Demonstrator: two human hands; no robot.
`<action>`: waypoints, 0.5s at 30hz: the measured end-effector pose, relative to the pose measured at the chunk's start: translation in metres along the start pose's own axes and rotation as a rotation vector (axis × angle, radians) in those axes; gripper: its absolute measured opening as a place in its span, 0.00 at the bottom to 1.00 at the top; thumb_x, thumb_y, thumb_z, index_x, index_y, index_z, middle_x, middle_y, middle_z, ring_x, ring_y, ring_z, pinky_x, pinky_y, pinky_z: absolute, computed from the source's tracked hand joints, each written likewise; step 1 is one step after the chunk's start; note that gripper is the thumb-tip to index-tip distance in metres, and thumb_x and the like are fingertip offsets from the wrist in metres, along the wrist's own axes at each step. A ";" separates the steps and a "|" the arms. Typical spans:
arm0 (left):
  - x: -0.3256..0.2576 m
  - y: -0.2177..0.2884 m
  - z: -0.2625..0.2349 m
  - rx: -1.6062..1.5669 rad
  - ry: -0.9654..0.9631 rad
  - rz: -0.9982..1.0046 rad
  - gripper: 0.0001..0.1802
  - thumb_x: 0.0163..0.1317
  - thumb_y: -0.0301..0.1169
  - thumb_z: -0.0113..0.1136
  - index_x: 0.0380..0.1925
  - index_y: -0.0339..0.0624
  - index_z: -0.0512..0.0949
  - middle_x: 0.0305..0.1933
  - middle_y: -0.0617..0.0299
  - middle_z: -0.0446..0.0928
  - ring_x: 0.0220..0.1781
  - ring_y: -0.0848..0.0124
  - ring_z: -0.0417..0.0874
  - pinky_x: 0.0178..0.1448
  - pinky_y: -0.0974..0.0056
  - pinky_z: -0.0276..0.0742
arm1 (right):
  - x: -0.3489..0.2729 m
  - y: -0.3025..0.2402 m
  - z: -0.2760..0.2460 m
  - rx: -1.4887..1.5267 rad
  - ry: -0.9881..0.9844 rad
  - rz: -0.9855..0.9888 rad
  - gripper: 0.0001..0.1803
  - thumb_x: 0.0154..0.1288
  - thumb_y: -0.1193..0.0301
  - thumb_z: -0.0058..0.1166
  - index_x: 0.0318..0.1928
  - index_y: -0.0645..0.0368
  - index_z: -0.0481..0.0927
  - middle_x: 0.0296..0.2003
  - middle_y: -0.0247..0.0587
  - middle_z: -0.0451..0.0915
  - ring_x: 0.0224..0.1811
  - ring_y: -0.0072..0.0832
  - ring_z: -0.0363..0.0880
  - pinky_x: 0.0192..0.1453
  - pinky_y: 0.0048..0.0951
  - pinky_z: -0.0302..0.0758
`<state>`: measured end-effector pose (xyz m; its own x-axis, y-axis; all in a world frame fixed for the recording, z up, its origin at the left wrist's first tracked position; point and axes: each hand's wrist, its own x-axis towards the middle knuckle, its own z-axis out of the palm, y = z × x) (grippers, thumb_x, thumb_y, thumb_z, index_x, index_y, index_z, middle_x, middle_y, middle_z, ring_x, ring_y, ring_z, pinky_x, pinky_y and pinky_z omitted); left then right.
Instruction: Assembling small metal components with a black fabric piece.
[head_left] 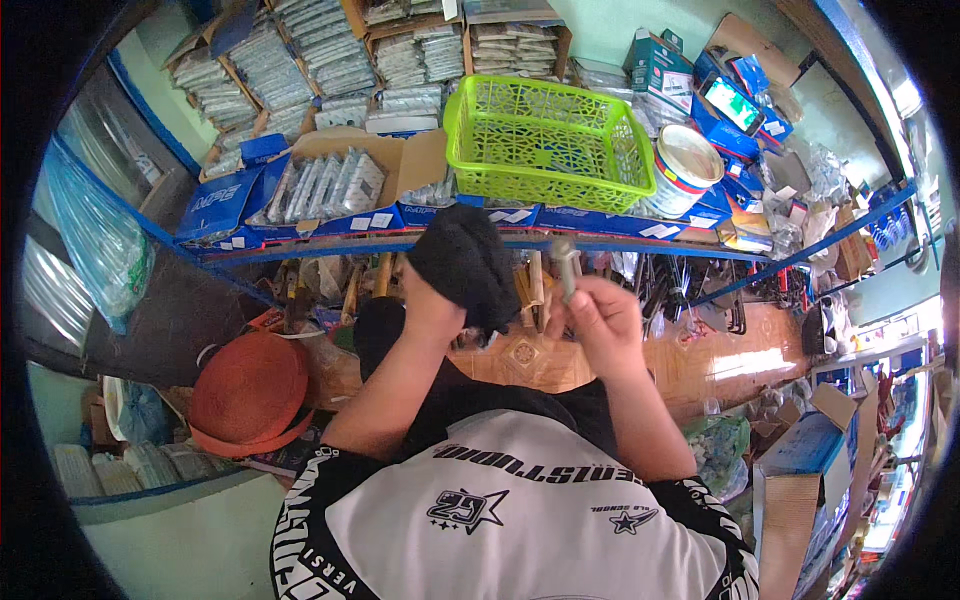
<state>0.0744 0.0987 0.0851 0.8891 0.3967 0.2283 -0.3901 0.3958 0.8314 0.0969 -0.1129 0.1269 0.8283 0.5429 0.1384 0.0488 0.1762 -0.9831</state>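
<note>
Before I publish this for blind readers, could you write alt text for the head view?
A person's left hand holds a black cloth and the right hand a metal bolt, in front of a blue-edged shelf bearing a green basket, a white tub and wrapped packets.

Lettered shirt (520,510), blue box (217,208); bucket (678,188), perhaps.

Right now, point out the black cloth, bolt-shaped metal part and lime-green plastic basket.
Black cloth (465,258), head view: middle of bunched fabric.
Bolt-shaped metal part (568,270), head view: its shank.
Lime-green plastic basket (550,186), head view: front wall.
</note>
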 end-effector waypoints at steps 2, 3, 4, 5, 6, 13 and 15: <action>-0.006 0.006 -0.011 -0.140 0.032 -0.076 0.16 0.63 0.30 0.59 0.50 0.38 0.77 0.42 0.61 0.81 0.39 0.69 0.84 0.43 0.64 0.81 | 0.016 -0.016 -0.011 -0.206 0.103 -0.147 0.10 0.73 0.75 0.49 0.47 0.67 0.80 0.31 0.37 0.82 0.29 0.22 0.82 0.34 0.23 0.77; -0.008 0.008 -0.017 -0.283 0.073 -0.151 0.17 0.65 0.30 0.57 0.52 0.38 0.76 0.44 0.60 0.81 0.40 0.68 0.84 0.44 0.63 0.82 | 0.027 -0.025 -0.018 -0.412 0.194 -0.137 0.10 0.72 0.73 0.50 0.46 0.65 0.80 0.31 0.36 0.82 0.29 0.20 0.82 0.34 0.22 0.76; -0.009 0.015 -0.017 -0.353 0.096 -0.160 0.17 0.65 0.30 0.55 0.53 0.38 0.76 0.46 0.60 0.81 0.42 0.65 0.84 0.46 0.59 0.82 | 0.039 -0.037 -0.026 -0.548 0.233 -0.159 0.09 0.70 0.73 0.52 0.44 0.65 0.81 0.31 0.36 0.83 0.28 0.20 0.81 0.34 0.23 0.75; -0.013 0.018 -0.025 -0.344 0.089 -0.168 0.17 0.65 0.30 0.55 0.53 0.38 0.76 0.46 0.60 0.81 0.42 0.65 0.84 0.46 0.59 0.82 | 0.051 -0.047 -0.031 -0.669 0.288 -0.185 0.09 0.68 0.73 0.54 0.41 0.66 0.82 0.30 0.40 0.82 0.29 0.21 0.81 0.33 0.24 0.74; -0.015 0.017 -0.041 0.078 0.065 -0.050 0.16 0.63 0.29 0.55 0.51 0.37 0.76 0.46 0.57 0.81 0.44 0.61 0.83 0.48 0.57 0.81 | 0.066 -0.060 -0.033 -0.840 0.294 -0.288 0.08 0.67 0.74 0.55 0.40 0.66 0.82 0.29 0.45 0.81 0.29 0.26 0.81 0.33 0.27 0.74; -0.014 0.046 -0.104 1.101 -0.172 0.087 0.15 0.58 0.28 0.57 0.46 0.36 0.77 0.45 0.49 0.80 0.47 0.52 0.82 0.52 0.53 0.79 | 0.156 -0.058 -0.066 -1.462 0.227 -0.167 0.15 0.61 0.59 0.60 0.42 0.55 0.84 0.37 0.49 0.83 0.38 0.49 0.82 0.44 0.46 0.77; -0.031 0.060 -0.134 1.209 -0.223 0.020 0.15 0.57 0.28 0.57 0.45 0.36 0.78 0.45 0.48 0.80 0.47 0.51 0.82 0.51 0.53 0.79 | 0.162 -0.065 -0.070 -1.282 0.506 -0.582 0.15 0.59 0.57 0.62 0.39 0.55 0.84 0.35 0.49 0.84 0.37 0.49 0.82 0.43 0.45 0.78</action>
<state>-0.0085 0.2215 0.0605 0.9534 0.1965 0.2290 -0.0368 -0.6775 0.7346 0.2669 -0.0934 0.2045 0.6089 0.2702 0.7458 0.6529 -0.7046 -0.2778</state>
